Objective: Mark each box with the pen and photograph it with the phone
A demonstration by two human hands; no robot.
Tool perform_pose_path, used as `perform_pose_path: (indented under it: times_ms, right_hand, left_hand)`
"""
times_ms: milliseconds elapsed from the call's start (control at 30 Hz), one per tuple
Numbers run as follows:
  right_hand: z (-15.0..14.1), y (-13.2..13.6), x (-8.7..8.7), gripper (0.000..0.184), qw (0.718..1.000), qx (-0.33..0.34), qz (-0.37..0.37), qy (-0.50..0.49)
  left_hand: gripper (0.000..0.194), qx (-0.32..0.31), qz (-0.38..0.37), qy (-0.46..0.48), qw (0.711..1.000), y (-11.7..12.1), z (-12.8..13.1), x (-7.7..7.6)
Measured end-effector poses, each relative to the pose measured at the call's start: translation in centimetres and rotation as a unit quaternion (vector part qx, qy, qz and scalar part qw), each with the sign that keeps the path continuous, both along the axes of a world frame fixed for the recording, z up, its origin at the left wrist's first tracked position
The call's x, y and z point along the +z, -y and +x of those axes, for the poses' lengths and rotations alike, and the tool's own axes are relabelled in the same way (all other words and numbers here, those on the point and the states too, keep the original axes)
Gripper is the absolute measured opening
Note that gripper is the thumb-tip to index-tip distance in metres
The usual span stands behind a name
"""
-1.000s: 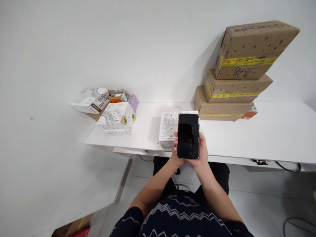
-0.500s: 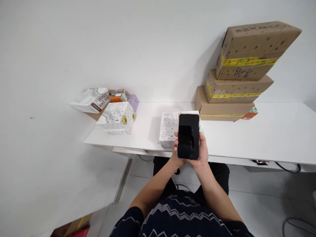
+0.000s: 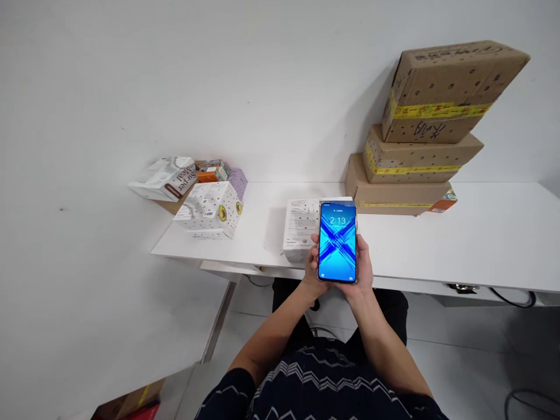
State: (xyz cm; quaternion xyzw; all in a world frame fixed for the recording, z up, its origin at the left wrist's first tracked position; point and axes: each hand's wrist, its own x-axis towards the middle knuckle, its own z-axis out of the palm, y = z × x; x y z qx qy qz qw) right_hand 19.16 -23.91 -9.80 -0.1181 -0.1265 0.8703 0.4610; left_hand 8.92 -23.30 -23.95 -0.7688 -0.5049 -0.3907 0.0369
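A smartphone point(image 3: 337, 244) in a clear case is held upright between both hands, its lit blue lock screen reading 2:13. My left hand point(image 3: 312, 271) grips the left edge, with fingertips showing along that side. On the opposite edge, my right hand point(image 3: 363, 268) is closed round the phone; most of its fingers are hidden behind it. Beyond the phone, partly covered by it, a white box point(image 3: 301, 224) with printed text lies on the white table point(image 3: 262, 201) near its front edge.
Taped cardboard boxes point(image 3: 426, 125) are stacked against the wall at the right, with an orange box point(image 3: 444, 202) beside the lowest. At the left end stand an avocado-print box point(image 3: 205, 210), a Super Meal box point(image 3: 168, 178), a small orange carton point(image 3: 212, 171) and a purple box point(image 3: 238, 182).
The phone's screen has gone from black to a lit lock screen. Both hands and the phone have shifted very slightly to the right in the view.
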Motion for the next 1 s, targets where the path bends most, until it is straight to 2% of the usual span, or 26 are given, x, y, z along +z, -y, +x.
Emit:
perform_pose_path:
  times_ms: [67, 167, 233, 267, 300, 333, 367, 433, 467, 500, 567, 633, 700, 767, 833, 900, 1000]
  right_hand:
    - [1.2, 0.5, 0.3, 0.062, 0.999, -0.030, 0.001, 0.035]
    - [4.3, 1.0, 0.6, 0.061, 0.982, -0.142, 0.026, 0.125]
    - [7.0, 1.0, 0.2, 0.065, 0.944, -0.235, 0.052, 0.226]
    - [8.3, 0.8, -0.4, 0.066, 0.911, -0.279, 0.060, 0.298]
    - [9.6, 0.6, -1.1, 0.066, 0.865, -0.317, 0.062, 0.384]
    - [10.8, 0.3, -2.0, 0.064, 0.800, -0.348, 0.057, 0.486]
    - [11.9, -0.1, -2.9, 0.061, 0.718, -0.359, 0.053, 0.594]
    - [13.4, -0.8, -5.0, 0.056, 0.546, -0.319, 0.056, 0.772]
    - [13.8, -1.2, -6.0, 0.055, 0.473, -0.282, 0.060, 0.832]
    - [14.0, -1.6, -6.9, 0.053, 0.413, -0.248, 0.065, 0.874]
    - [14.1, -2.3, -8.3, 0.051, 0.324, -0.204, 0.076, 0.921]
    - [14.0, -3.0, -9.3, 0.051, 0.259, -0.189, 0.093, 0.943]
    - [13.9, -3.5, -10.1, 0.052, 0.219, -0.185, 0.101, 0.953]
    - [14.2, -4.0, -10.7, 0.052, 0.201, -0.186, 0.095, 0.957]
    - [14.5, -4.4, -11.1, 0.054, 0.203, -0.188, 0.075, 0.958]
    - [14.9, -4.6, -11.3, 0.055, 0.214, -0.190, 0.057, 0.956]
    - [14.9, -4.6, -11.3, 0.055, 0.229, -0.202, 0.047, 0.951]
  left_hand:
    - [0.043, 0.008, 0.044, -0.028, 0.999, 0.3, -0.3, 1.5]
    - [0.048, 0.045, 0.111, -0.111, 0.987, 0.7, -1.2, 4.3]
    - [0.049, 0.087, 0.123, -0.146, 0.978, 0.8, -2.4, 5.9]
    - [0.049, 0.108, 0.117, -0.153, 0.975, 0.6, -3.1, 6.4]
    - [0.049, 0.129, 0.104, -0.156, 0.974, 0.3, -3.8, 6.8]
    - [0.049, 0.148, 0.083, -0.159, 0.973, -0.3, -4.6, 7.1]
    - [0.049, 0.166, 0.055, -0.163, 0.971, -1.0, -5.4, 7.4]
    - [0.051, 0.198, -0.014, -0.173, 0.965, -3.0, -6.6, 8.0]
    - [0.052, 0.212, -0.047, -0.178, 0.960, -4.1, -7.2, 8.5]
    - [0.054, 0.223, -0.074, -0.180, 0.955, -5.3, -7.6, 9.0]
    - [0.058, 0.236, -0.111, -0.175, 0.949, -7.1, -8.4, 10.5]
    - [0.058, 0.248, -0.118, -0.159, 0.948, -7.9, -9.3, 11.9]
    - [0.054, 0.278, -0.113, -0.142, 0.943, -7.4, -10.3, 13.0]
    - [0.049, 0.308, -0.122, -0.141, 0.933, -6.0, -11.7, 13.4]
    - [0.050, 0.295, -0.145, -0.160, 0.931, -4.5, -13.4, 13.1]
    - [0.053, 0.250, -0.159, -0.186, 0.937, -3.9, -15.0, 12.6]
    - [0.053, 0.204, -0.150, -0.212, 0.944, -5.0, -16.8, 11.8]
